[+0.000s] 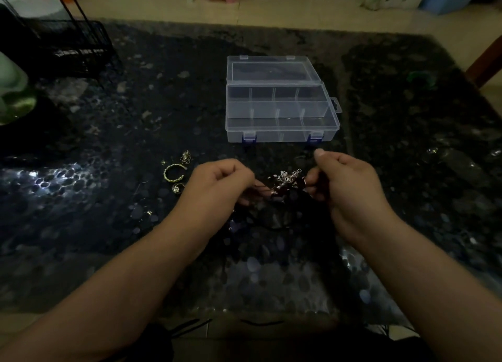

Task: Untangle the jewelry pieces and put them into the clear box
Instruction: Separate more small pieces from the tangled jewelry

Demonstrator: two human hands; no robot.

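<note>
Both hands are up over the near middle of the dark speckled surface, and between them hangs the tangled jewelry clump, silver charms knotted with dark cord. The left hand pinches one side, the right hand pinches the other, fingers curled in tight. Risk one: pull those ends apart too hard and the knot likely cinches or a fine link snaps. Risk two: the cord is nearly invisible against this dark top in low light, so a dropped strand could be lost. Over toward the left sit a gold twisted bangle, a small ring and a little silver piece, easily swept by a forearm. The clear box waits open toward the far edge, compartments apparently unfilled.
</note>
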